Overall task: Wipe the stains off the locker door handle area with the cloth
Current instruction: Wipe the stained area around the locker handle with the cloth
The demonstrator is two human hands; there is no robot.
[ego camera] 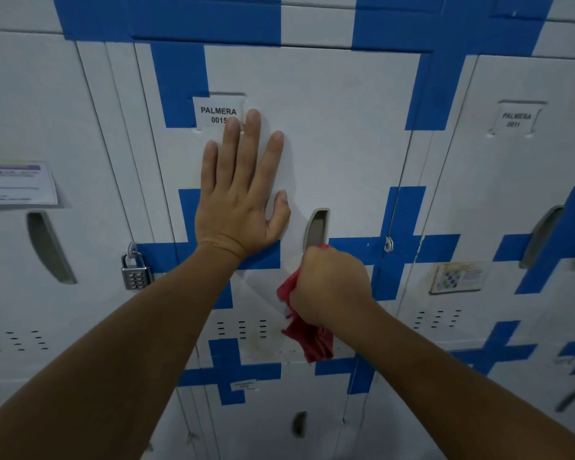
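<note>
My left hand (239,190) lies flat, fingers straight, on the door (346,127) at centre frame, bracing it. My right hand (332,287), lower centre, is fisted round the red cloth (309,340), its top edge at the foot of the handle (317,229). Most of the cloth dangles below my fist, so I may rub with knuckles instead of fabric. I can't make out stains by the handle; I could miss them.
</note>
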